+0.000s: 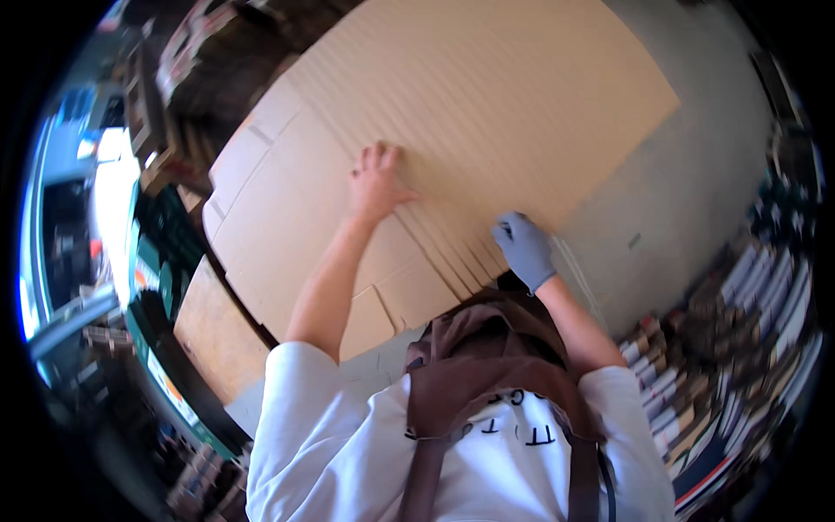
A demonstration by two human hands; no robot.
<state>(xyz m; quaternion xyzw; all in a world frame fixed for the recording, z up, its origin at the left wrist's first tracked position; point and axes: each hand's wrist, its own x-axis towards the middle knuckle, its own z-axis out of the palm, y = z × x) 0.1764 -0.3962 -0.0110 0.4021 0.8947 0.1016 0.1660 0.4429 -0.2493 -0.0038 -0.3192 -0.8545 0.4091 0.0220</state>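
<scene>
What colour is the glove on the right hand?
Grey-blue; the glove on the right hand shows best in the head view, resting on the cardboard sheets.

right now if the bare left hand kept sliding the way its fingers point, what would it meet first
Only more of the large flat brown corrugated cardboard sheet that the bare left hand lies flat on. Nothing else shows on it up to its far edge, though depth there is unclear.

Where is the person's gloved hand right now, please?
In the head view, the gloved right hand rests on the near right edge of the stack of flat cardboard sheets, right of the bare left hand.
</scene>
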